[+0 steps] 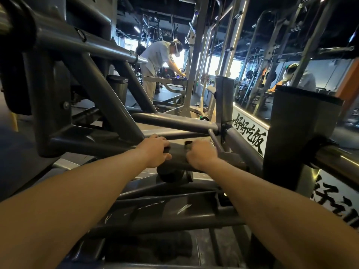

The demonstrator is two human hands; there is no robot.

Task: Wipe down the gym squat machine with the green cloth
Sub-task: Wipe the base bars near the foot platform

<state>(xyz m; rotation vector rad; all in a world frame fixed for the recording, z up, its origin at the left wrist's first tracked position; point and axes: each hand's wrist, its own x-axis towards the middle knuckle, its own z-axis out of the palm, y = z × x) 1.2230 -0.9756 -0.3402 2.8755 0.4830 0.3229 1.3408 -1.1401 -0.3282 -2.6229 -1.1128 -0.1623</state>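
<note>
Machine: the gym squat machine [108, 105], a frame of dark grey welded steel tubes, fills the view from the near floor to the top left.
Tube in hand: a low grey cross tube [87, 144] runs left to right across the view, and both forearms reach forward to it.
Cloth: a dark band lies on that tube between the two hands. I take it for the green cloth [177, 152], though its colour does not show in this dim light.
Left hand: the left hand [155, 151] has its fingers curled over the top of the tube and its thumb on the near side. It seems to pinch the band's left end.
Right hand: the right hand [202, 155] is curled in the same way on the band's right end, where a dark roll shows at its fingertips.
Key relation: the cloth's length lies along the tube's long axis and both hands are equally near it, so the coming stroke probably slides sideways. The longer bare run lies on the left hand's side. On the right the tube soon meets a welded joint.
Below: a black round rubber stop [171, 174] sits just under the hands.
Beyond: another person [155, 61] bends over a rack.
</note>
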